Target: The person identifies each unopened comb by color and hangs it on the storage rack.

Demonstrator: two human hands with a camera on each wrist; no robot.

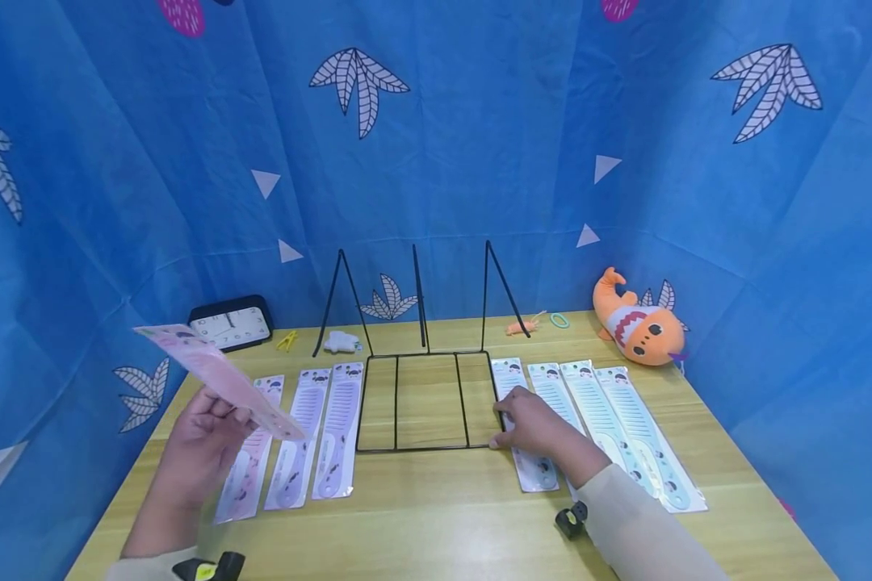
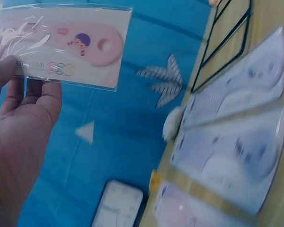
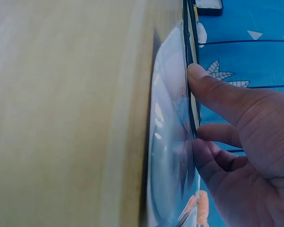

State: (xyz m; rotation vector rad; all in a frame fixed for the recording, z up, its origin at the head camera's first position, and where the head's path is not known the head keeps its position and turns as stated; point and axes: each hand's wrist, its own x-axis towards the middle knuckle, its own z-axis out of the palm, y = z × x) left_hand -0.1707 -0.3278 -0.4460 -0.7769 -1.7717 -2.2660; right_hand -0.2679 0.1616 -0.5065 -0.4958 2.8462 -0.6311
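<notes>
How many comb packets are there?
8: one pink packet held up in the left hand, three flat left of the wire rack, four flat on its right by the right hand.

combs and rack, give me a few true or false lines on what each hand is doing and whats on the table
1. The left hand holds a pink comb pack off the table. True.
2. The right hand lifts the wire rack into the air. False: the rack sits on the table; the hand rests at its right edge.
3. A clock stands at the back left. True.
4. The plush fish lies inside the rack. False: it sits at the back right, apart from it.
</notes>
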